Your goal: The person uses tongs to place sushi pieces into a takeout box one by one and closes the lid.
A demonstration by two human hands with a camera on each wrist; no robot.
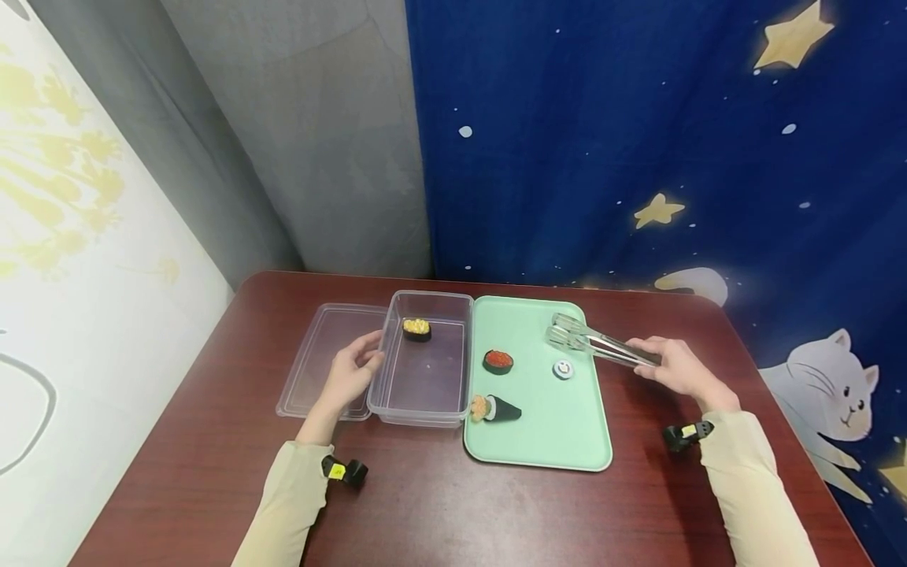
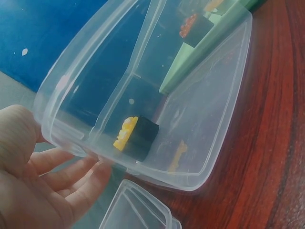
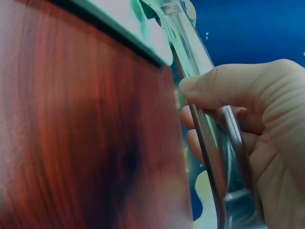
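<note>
My left hand [image 1: 352, 370] rests its fingertips against the outer left wall of a clear plastic box [image 1: 425, 415], its fingers loosely bent. Inside the box, near its far left corner, sits a toy sushi piece with yellow topping [image 1: 416, 330]. My right hand [image 1: 673, 365] grips a pair of tongs [image 3: 202, 114] by the handles, thumb on one side and fingers on the other. The heads of the tongs lie over the far right part of a green tray [image 1: 538, 441]. On the tray are a red-topped sushi piece [image 1: 498, 362], a hand roll [image 1: 503, 409] and a small round white-and-blue piece [image 1: 563, 369].
A clear lid [image 1: 312, 370] lies on the table [image 1: 411, 496], partly under the box's left side. The tray stands right against the box's right side. Grey and blue curtains [image 1: 567, 157] hang behind the far table edge; a white panel [image 1: 85, 260] is at left.
</note>
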